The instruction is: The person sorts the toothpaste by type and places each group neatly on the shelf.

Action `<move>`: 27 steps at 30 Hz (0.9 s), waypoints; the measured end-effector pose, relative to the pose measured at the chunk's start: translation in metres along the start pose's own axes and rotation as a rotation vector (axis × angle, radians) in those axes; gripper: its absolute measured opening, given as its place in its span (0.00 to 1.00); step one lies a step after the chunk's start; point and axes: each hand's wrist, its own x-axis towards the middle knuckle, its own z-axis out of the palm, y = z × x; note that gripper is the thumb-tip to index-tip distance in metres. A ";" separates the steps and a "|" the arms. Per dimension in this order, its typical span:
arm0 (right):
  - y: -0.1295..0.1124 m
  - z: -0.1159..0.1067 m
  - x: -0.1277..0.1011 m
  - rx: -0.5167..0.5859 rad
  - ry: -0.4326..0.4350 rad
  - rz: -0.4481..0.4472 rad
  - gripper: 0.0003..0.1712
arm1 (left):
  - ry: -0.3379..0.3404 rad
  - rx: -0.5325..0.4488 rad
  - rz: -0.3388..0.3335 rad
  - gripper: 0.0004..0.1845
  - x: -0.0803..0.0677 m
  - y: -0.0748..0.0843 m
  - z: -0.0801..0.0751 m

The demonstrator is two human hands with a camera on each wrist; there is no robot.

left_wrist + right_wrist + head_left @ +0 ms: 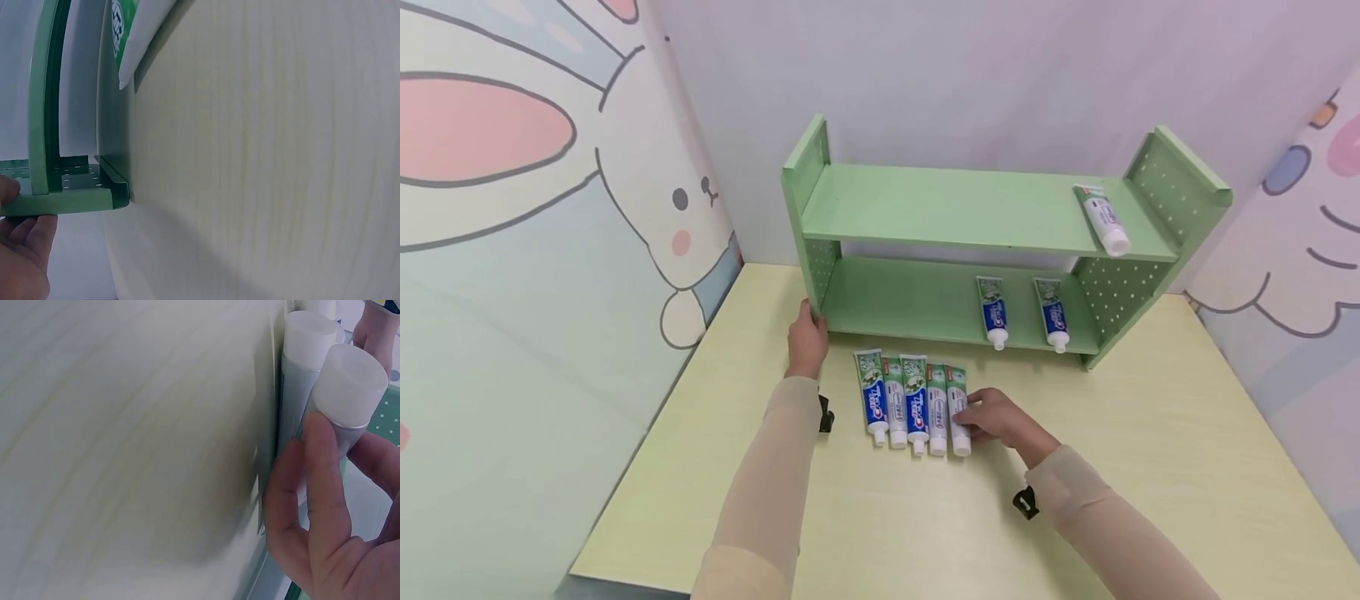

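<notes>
My left hand [807, 343] grips the front edge of the left side panel of a green two-tier shelf [925, 204]. In the left wrist view, the thumb lies on one side of the panel edge [69, 202] and the fingers on the other. My right hand [1002, 418] pinches a white and green toothpaste tube [957, 387], the rightmost of a row on the table. The right wrist view shows fingers around that tube just below its white cap [354, 381]. A similar tube [937, 404] lies right beside it, and a blue and green toothpaste tube [915, 396] sits mid-row.
On the upper tier, a white toothpaste tube [1103, 218] lies at the right end. Two blue and green tubes, one [993, 308] left of the other [1051, 312], lie on the lower tier. The pale wooden table [880, 525] meets walls with painted cartoon rabbits.
</notes>
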 end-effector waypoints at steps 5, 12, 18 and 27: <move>-0.001 0.000 -0.004 0.003 0.006 -0.003 0.31 | 0.001 0.006 -0.009 0.19 -0.002 0.000 0.002; 0.000 -0.002 -0.006 0.021 0.001 0.006 0.32 | -0.001 0.002 -0.011 0.20 -0.002 0.000 0.001; -0.001 -0.006 -0.007 0.008 -0.007 0.000 0.33 | 0.008 -0.002 -0.002 0.20 -0.002 -0.001 0.002; -0.005 -0.009 -0.010 0.006 -0.011 -0.011 0.33 | 0.001 -0.006 0.002 0.20 -0.001 0.000 0.000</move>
